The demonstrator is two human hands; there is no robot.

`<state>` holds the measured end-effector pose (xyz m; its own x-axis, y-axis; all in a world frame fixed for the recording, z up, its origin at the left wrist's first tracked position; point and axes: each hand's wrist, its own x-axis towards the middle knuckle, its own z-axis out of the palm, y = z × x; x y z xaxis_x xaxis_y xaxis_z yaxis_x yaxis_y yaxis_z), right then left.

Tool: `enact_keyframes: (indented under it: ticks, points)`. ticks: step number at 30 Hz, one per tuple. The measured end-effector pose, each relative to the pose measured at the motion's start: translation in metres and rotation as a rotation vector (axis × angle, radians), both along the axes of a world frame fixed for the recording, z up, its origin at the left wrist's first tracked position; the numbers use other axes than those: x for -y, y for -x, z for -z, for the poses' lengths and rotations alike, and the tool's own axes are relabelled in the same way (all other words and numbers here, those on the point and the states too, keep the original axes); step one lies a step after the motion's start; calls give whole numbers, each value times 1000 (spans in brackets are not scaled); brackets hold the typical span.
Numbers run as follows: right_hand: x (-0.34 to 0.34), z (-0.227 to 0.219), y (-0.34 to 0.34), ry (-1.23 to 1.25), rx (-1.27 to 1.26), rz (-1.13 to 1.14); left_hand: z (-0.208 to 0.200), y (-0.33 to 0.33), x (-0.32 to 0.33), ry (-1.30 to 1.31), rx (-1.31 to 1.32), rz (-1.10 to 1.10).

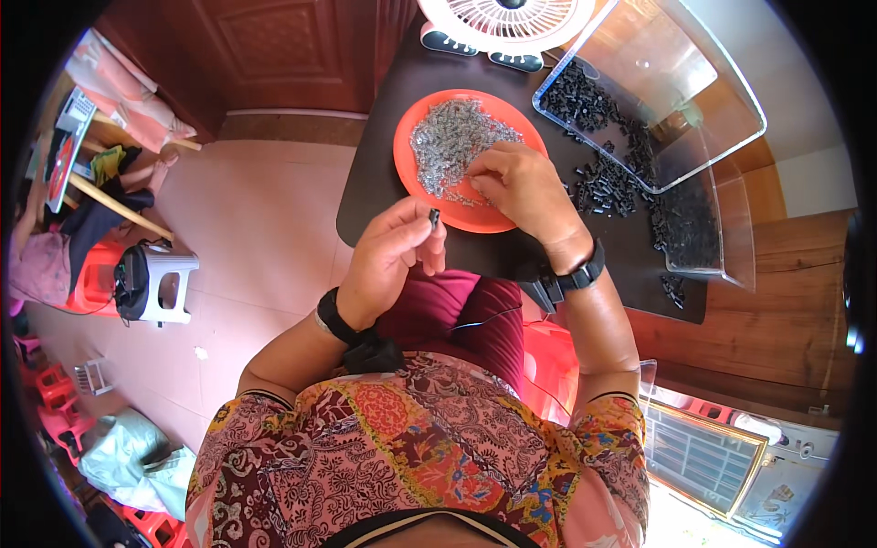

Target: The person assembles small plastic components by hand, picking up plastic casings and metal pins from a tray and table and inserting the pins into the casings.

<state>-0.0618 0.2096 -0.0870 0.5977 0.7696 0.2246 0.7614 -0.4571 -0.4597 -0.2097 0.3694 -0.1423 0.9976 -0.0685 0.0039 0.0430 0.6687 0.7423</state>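
Orange plate [416, 128] w/ silver bits [452, 137] — black parts [598, 187]

A flat thing with a red frame and a pale screen-like face [66, 151] leans at the far left, by the pink cloth. It is too small to tell if it is a screen or a printed card. At the lower left, on the floor, lies a soft pale green bag [137, 461], crumpled and half open. No clear labels or signs show.
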Motion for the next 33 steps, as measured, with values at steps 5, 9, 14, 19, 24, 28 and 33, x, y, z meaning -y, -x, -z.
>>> enact_keyframes:
  ticks: [5,9,14,19,24,28,33]
  points:
    - [-11,5,1,77,76,7,0,0,-5,86,-10,-10]
    - [-14,6,3,191,182,14,0,0,-5,77,2,0]
    - [-3,7,6,57,240,4,1,-1,-4,63,-2,13]
    - [12,1,20,-328,-441,144,-2,-2,0,-20,-6,21]
    - [20,-5,44,-618,-918,58,-6,-4,11,-55,-10,44]
    - [22,-5,57,-734,-1012,5,-9,-5,21,-72,1,66]
    - [22,2,66,-850,-1071,-89,-12,-6,31,-91,7,88]
